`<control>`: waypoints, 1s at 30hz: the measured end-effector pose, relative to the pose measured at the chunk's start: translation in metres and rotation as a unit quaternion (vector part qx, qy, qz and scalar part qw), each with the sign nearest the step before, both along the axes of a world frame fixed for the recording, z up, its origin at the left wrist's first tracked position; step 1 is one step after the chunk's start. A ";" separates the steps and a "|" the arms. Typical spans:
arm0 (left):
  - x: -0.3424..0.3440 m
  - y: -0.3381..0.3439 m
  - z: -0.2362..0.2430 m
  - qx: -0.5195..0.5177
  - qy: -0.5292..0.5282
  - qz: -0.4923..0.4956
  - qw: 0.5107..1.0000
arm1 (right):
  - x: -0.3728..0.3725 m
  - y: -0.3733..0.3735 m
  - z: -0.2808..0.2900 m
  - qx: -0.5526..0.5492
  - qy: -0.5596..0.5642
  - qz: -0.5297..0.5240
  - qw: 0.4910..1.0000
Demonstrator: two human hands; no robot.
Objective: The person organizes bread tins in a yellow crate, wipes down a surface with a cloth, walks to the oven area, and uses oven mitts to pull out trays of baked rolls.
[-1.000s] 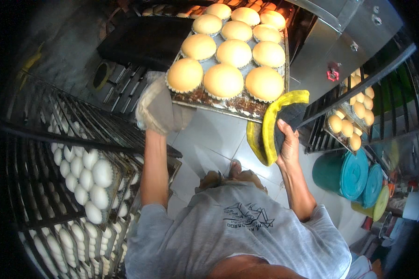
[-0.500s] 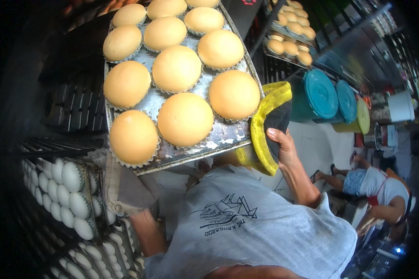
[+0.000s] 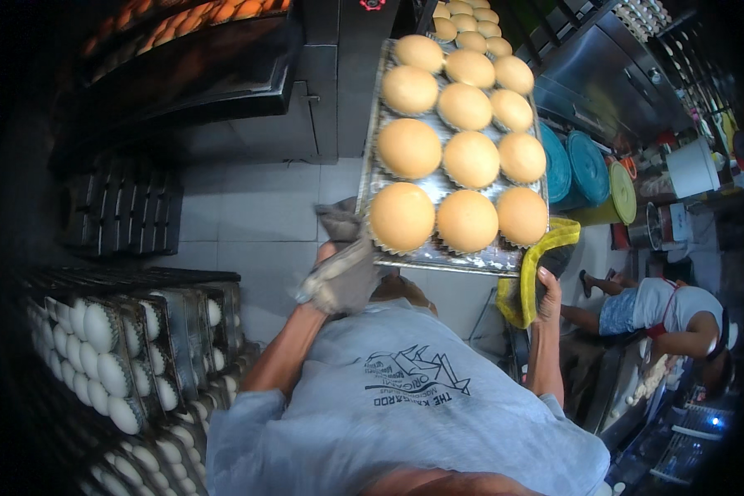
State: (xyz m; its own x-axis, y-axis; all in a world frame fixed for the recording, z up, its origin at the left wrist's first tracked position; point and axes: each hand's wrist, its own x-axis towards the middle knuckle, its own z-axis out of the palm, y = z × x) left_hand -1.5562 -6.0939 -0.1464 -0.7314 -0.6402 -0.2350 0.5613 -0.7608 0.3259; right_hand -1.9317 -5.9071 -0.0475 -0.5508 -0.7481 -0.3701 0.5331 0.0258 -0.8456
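I hold a metal baking tray (image 3: 459,264) out in front of me, level with my chest. Rows of golden, domed buns (image 3: 409,149) in fluted cups cover it. My left hand (image 3: 327,253), mostly hidden by a grey cloth (image 3: 347,277), grips the tray's near left corner. At the near right corner, my right hand (image 3: 547,295) closes on the tray through a dark pad with a yellow edge (image 3: 514,306); its thumb lies on top.
An oven (image 3: 215,70) with browned buns glowing inside stands at far left. Racks of pale dough (image 3: 91,355) rise at near left. Beyond the tray, more buns (image 3: 471,25) sit on a rack. Lidded teal bins (image 3: 589,164) and a person (image 3: 665,310) are to the right.
The tray and both hands have swung to the right, bringing the oven front and floor into view. Both hands keep their grip, and the left arm shows more.
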 end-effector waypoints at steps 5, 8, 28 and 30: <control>-0.096 -0.042 -0.035 0.104 0.116 -0.116 0.981 | -0.074 -0.011 -0.035 0.006 0.012 -0.030 0.999; -0.131 -0.061 -0.071 0.210 0.187 -0.124 0.952 | -0.113 -0.027 -0.053 0.009 0.011 -0.029 0.999; -0.180 -0.066 -0.056 -0.055 -0.185 0.019 0.981 | -0.192 -0.091 -0.100 0.010 -0.056 0.012 0.998; -0.178 -0.074 -0.061 -0.043 -0.148 0.016 0.988 | -0.194 -0.098 -0.107 -0.001 -0.070 0.011 0.997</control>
State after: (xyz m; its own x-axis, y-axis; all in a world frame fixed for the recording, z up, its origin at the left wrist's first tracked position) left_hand -1.7347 -6.1684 -0.2075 -0.6173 -0.6888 -0.3802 0.4546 -0.7067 0.5421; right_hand -2.1257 -6.0047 -0.1543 -0.4771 -0.7604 -0.4406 0.6455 0.0370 -0.7629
